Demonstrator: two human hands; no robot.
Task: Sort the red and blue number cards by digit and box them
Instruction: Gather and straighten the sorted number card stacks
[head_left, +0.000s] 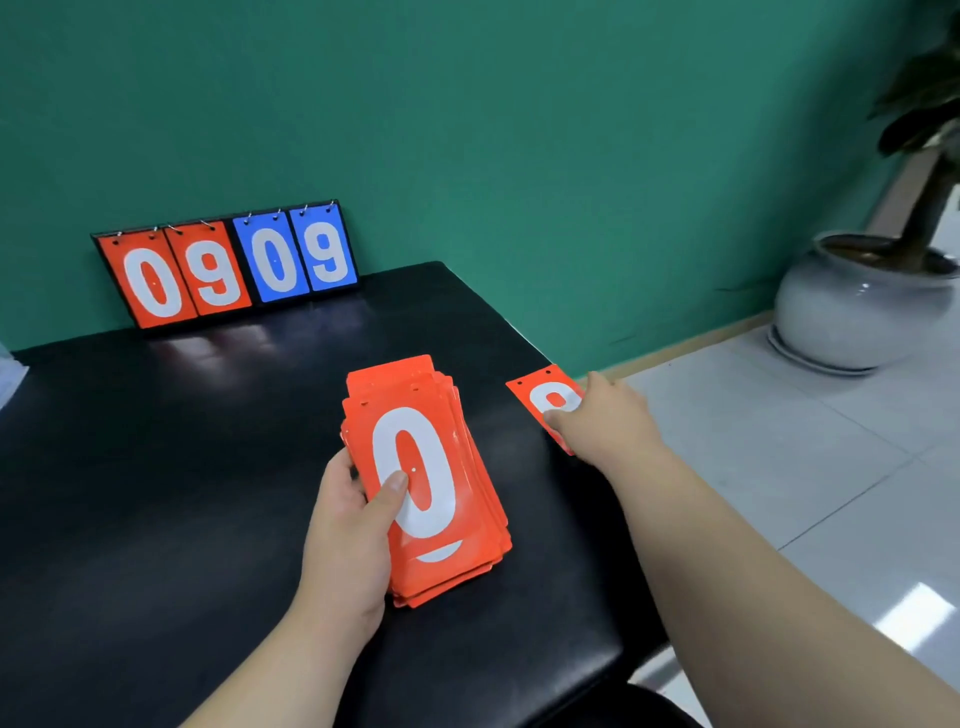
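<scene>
Glossy black tabletop (182, 467), smooth enough to mirror colours at its far end, fills the lower left of the view against a matte green wall (519, 130). Near the middle of it is the stack of red cards (447, 467) — thin, stiff rectangular sheets with small punched holes along their far edge, loosely squared so that edges fan out at the bottom and right. The top card shows a large white 0. The left hand (348, 540) grips this stack from its left side, thumb laid across the top card's face and fingers curled beneath, out of sight.

Off to the right, at the table's edge, lies a single red card (540, 387) with part of a white digit showing. The right hand (608, 421) covers its near end, seen from the back; one fingertip rests on the digit, but whether the hand pinches the card or only presses it cannot be told.

At the back a black flip scoreboard (228, 265) leans at the wall, its ring-hung cards reading 0 9 in red and 0 9 in blue.

Beyond the table, on pale floor tiles (779, 441), stands a rounded, glazed grey pot (857, 306) — it holds soil and a dark-trunked plant (930, 156).
</scene>
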